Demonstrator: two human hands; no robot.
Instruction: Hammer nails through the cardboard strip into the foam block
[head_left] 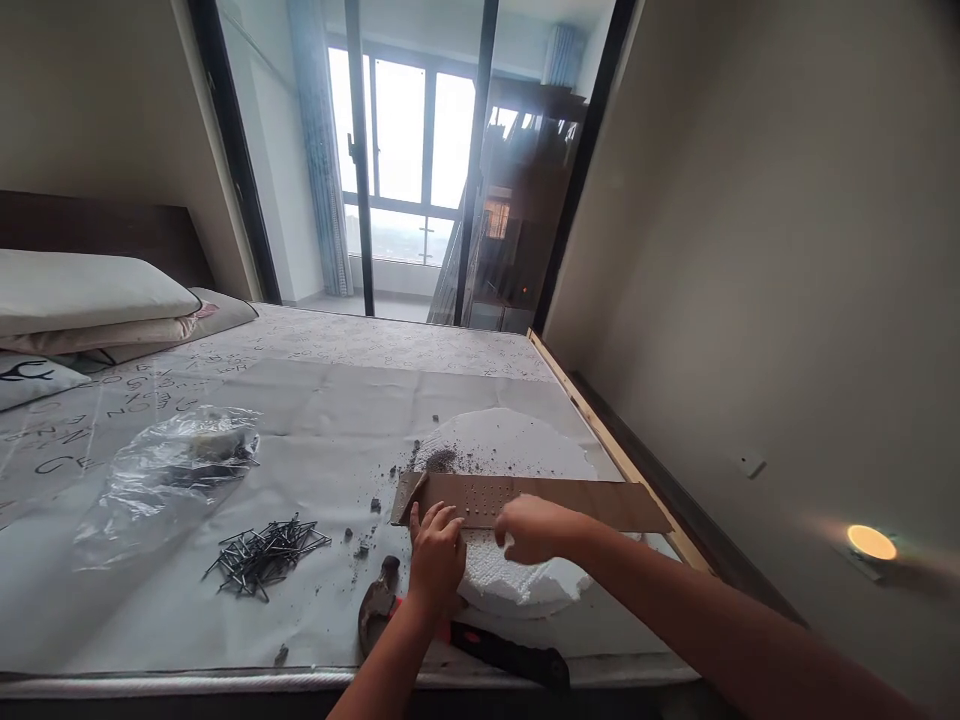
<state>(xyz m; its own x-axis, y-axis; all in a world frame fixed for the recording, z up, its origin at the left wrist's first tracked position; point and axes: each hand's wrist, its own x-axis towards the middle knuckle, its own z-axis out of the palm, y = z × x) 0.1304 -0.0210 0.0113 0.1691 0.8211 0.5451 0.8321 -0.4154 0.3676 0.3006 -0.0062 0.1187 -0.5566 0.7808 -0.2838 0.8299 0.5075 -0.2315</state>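
A brown cardboard strip [577,498] with rows of small raised dots or holes lies across a round white foam slab [517,440]. On the strip's left end, near a lifted flap, my left hand [437,550] rests with its fingers spread. My right hand [536,528] is closed over the strip's front edge, its fingers curled inward; anything inside them is hidden. Below my left forearm lies a claw hammer [510,655] with a black and red handle, partly covered by the arm. A heap of nails [264,552] sits to the left.
Grey crumbs [440,460] are scattered over the foam and the grey sheet [315,400] covering the bed. A clear plastic bag [169,475] lies at left, pillows [97,290] beyond it. A wooden slat [592,415] runs along the right bed edge, beside the wall.
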